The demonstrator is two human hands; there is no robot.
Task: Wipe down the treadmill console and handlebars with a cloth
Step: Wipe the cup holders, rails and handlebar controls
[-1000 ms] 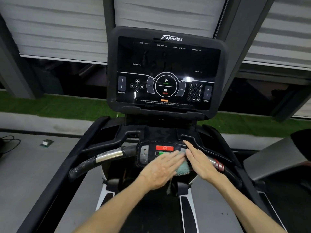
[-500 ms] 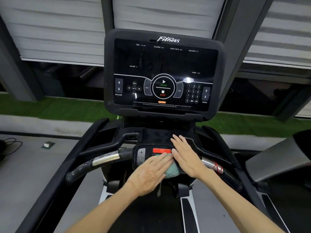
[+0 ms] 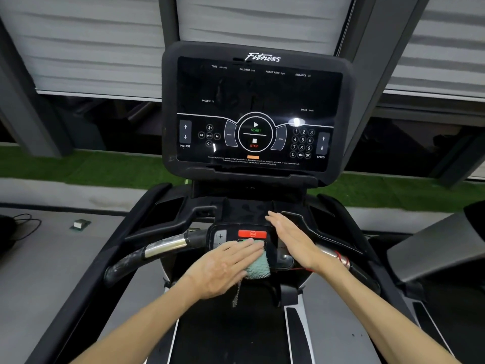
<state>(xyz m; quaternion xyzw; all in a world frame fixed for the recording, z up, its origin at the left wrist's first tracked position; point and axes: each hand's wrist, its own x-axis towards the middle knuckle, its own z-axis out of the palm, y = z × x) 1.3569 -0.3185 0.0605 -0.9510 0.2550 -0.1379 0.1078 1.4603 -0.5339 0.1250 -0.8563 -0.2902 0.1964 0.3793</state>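
The black treadmill console (image 3: 256, 82) stands ahead with its dark touch panel and START/STOP ring. Below it a small control pad (image 3: 252, 234) with a red stop button joins the handlebar (image 3: 162, 245), which has a chrome grip on the left. My left hand (image 3: 223, 266) lies flat with straight fingers, pressing a pale green knitted cloth (image 3: 258, 266) against the pad's lower part. My right hand (image 3: 291, 239) is flat with straight fingers, off the cloth, over the right side of the pad. The right half of the handlebar is mostly hidden by my right wrist.
The treadmill belt (image 3: 231, 334) runs below my arms between grey side rails. A neighbouring machine's grey part (image 3: 425, 253) sits at right. A small box (image 3: 80, 224) and a cable (image 3: 25, 224) lie on the floor at left. Green turf and window blinds are beyond.
Both hands slid left across the control pad with the cloth. My right hand has moved forward off the cloth; only my left hand presses it now.
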